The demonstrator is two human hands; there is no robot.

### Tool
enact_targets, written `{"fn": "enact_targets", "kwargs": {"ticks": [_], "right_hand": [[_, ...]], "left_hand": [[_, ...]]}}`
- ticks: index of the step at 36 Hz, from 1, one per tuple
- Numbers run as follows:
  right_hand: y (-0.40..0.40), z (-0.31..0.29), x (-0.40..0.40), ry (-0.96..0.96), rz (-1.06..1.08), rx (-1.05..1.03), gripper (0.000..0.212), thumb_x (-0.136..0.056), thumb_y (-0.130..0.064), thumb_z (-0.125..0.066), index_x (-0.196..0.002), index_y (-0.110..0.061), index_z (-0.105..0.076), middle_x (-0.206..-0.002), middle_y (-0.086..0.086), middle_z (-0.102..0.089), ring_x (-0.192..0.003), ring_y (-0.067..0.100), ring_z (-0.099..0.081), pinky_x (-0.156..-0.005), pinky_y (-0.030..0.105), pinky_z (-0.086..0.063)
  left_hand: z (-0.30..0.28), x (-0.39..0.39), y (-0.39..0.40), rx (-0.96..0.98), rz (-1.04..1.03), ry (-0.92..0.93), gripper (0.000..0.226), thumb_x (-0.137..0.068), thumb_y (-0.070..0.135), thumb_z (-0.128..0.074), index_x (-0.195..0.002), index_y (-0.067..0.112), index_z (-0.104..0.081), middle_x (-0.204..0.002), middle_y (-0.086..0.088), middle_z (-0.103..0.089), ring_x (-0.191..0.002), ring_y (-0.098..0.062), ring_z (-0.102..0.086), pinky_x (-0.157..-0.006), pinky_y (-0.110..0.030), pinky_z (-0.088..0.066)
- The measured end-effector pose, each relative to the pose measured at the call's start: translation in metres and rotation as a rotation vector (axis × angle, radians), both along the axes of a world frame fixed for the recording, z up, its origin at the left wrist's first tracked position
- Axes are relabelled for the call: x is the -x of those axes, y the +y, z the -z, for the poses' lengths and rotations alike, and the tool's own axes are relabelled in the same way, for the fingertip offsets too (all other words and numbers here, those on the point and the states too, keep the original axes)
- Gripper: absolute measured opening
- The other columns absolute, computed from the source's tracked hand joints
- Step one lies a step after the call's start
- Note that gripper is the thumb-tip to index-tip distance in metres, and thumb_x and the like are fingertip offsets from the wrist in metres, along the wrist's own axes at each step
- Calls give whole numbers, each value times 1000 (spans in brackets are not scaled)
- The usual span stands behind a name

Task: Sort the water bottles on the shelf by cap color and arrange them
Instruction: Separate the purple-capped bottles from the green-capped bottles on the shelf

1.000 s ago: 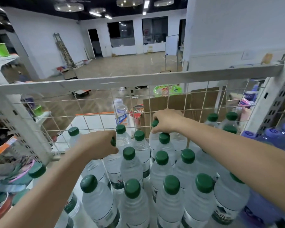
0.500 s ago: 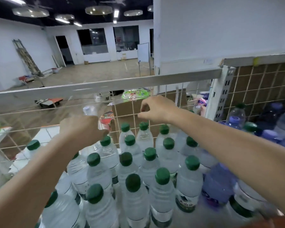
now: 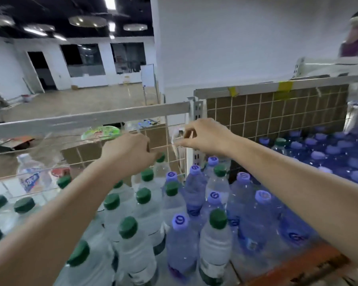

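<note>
Bottles with green caps (image 3: 128,227) crowd the shelf at 7 o'clock, purple-capped bottles (image 3: 262,196) at 4. Left hand (image 3: 128,151) and right hand (image 3: 203,134) are curled at the wire rail (image 3: 87,118); their contents are blurred.

Light comes from above: long white fluorescent strips (image 3: 110,4) and round recessed lamps (image 3: 87,21) glow against a dark ceiling and blow out to pure white. The scene is evenly and softly lit, fairly bright, with a cool bluish cast and no hard shadows. The whole picture is smeared by motion blur, strongest at the right edge and over the distant purple-capped bottles (image 3: 327,149). Wide-angle distortion bends the grey metal shelf rail (image 3: 87,117) and stretches both forearms at the lower corners. Faint glare glints on the clear plastic green-capped bottles (image 3: 128,234).
</note>
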State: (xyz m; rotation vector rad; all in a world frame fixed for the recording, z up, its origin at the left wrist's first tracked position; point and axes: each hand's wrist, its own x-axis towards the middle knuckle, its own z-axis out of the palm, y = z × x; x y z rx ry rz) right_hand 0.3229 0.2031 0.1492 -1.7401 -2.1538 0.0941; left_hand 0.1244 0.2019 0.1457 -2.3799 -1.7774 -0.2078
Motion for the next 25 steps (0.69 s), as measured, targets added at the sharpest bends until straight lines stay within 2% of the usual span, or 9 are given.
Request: {"fn": "enact_targets", "kwargs": {"ticks": [4,10,13,16,19,22,25], "right_hand": [[5,-6,-58,-30,34,30,26,-87,-47,-62,-88,-21,-66,-93,-2,-67,-88,19,-61,-76,33,-50],[24,0,-135,-53,63,55,17,-85,-45,-63,-87,-29,-65,-94,-2,-65,-89,20,-60,-83,39,-52],[34,2,-169,-60,89,77,15,-86,-44,-62,-87,-29,-65,-94,-3,-65,-88,20,-60,-82,39,-53],[42,4,-198,-40,103,124,17,-88,-42,-62,-89,-26,-66,-90,-2,-68,-79,17,-65,-75,34,-53],[50,12,-214,-57,107,177,20,-88,-42,-62,-93,-24,-67,-89,-1,-70,-74,14,-65,-64,28,-48],[54,20,-228,-130,139,210,28,-88,-46,-61,-101,-22,-67,-96,-1,-68,-84,17,-61,-69,30,-45],[51,27,-240,-301,224,172,33,-89,-47,-58,-105,-20,-65,-98,2,-65,-86,21,-58,-68,30,-42]], "left_hand": [[9,-53,2,103,33,-102,40,-88,60,-49,-84,22,-60,-85,4,-64,-76,-17,-60,-60,-28,-42],[23,-113,4,190,54,-93,33,-87,50,-47,-92,19,-58,-89,0,-66,-77,-20,-61,-67,-32,-50],[32,-135,7,271,61,-49,46,-83,64,-49,-96,21,-59,-92,4,-63,-82,-17,-61,-68,-30,-50],[38,-152,10,330,56,-28,49,-80,68,-51,-98,23,-57,-92,4,-63,-85,-17,-60,-72,-32,-49],[41,-164,13,349,57,5,48,-78,66,-53,-97,22,-57,-92,5,-63,-87,-16,-59,-65,-29,-43],[46,-176,16,395,62,66,51,-77,67,-54,-92,18,-55,-89,5,-60,-81,-15,-56,-63,-29,-39],[51,-183,19,445,51,103,56,-77,65,-56,-98,14,-58,-90,0,-63,-75,-17,-54,-64,-30,-40]]}}
